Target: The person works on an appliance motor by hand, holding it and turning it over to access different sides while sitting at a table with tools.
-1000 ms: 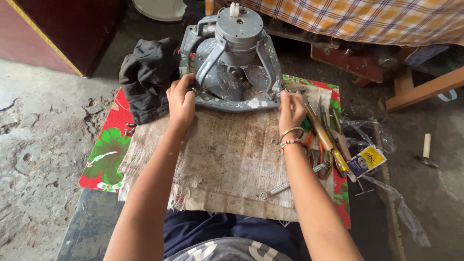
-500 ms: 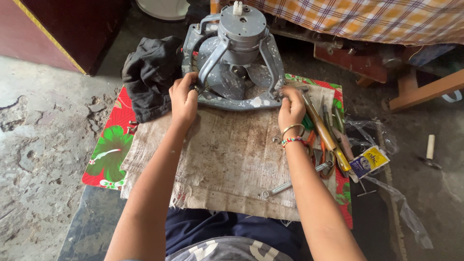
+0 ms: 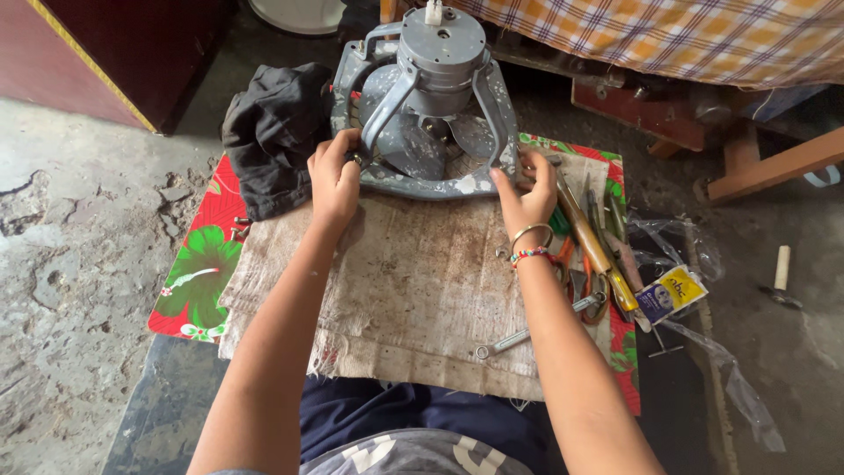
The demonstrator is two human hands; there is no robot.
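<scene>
Upper centre of the frame: left hand and right hand, fingers closed on grey fan motor frame rim, over stained burlap cloth.

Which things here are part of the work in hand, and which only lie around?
In hand:
- grey fan motor unit, gripped by left hand and right hand
- burlap sheet under it

Lying about:
- black cloth
- spanner
- screwdrivers
- small packet

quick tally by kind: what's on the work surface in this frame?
Fan motor assembly, held by left hand and right hand: 1
Black rag: 1
Burlap cloth: 1
Floral mat: 1
Spanner: 1
Tool pile: 1, pieces overlap
Total: 6
</scene>
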